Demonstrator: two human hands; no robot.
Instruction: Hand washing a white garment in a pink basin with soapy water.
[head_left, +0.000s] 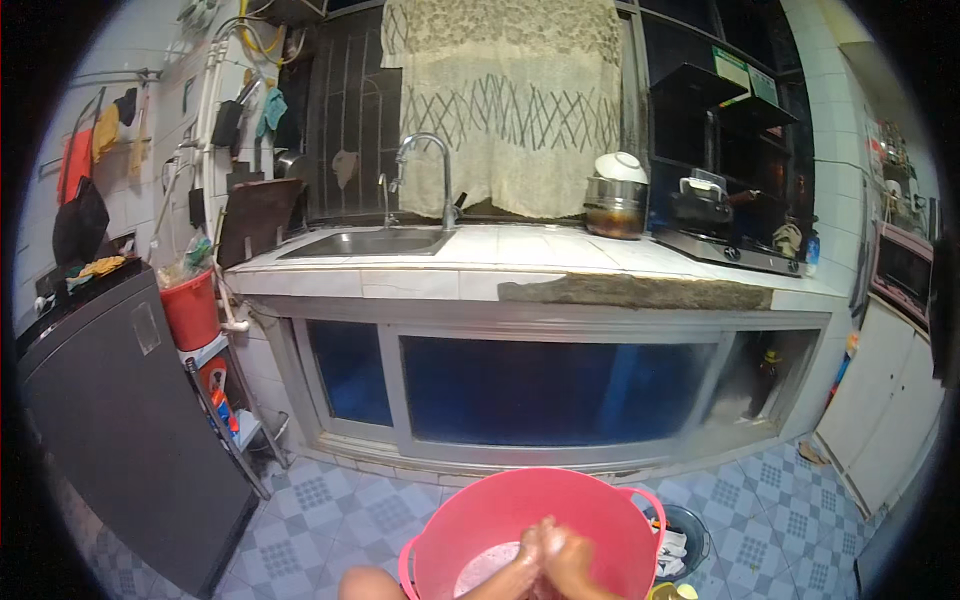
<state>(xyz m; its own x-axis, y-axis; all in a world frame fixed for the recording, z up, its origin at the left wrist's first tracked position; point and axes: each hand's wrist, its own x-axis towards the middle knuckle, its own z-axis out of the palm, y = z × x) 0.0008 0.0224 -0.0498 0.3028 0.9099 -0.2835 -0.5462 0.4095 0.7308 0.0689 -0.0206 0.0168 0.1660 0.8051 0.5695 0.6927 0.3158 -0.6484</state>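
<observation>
A large pink plastic tub (487, 510) with two handles stands on the floor before me. Pale, foamy water (486, 568) shows in its bottom. Over the tub my left hand (529, 549) and my right hand (568, 561) are pressed together, and both look wet. Something whitish, perhaps suds or a bit of cloth, shows between them; blur hides what it is and whether the fingers grip it. My knee (369, 583) is at the tub's left side.
Right of the tub sit a dark basin (703, 536) holding white cloth (673, 551) and a yellow container (664, 592). A dark grey appliance (135, 435) and a small rack (204, 349) with a red bucket (191, 311) stand left. Ahead is a tiled counter (510, 247) with a sink (367, 242).
</observation>
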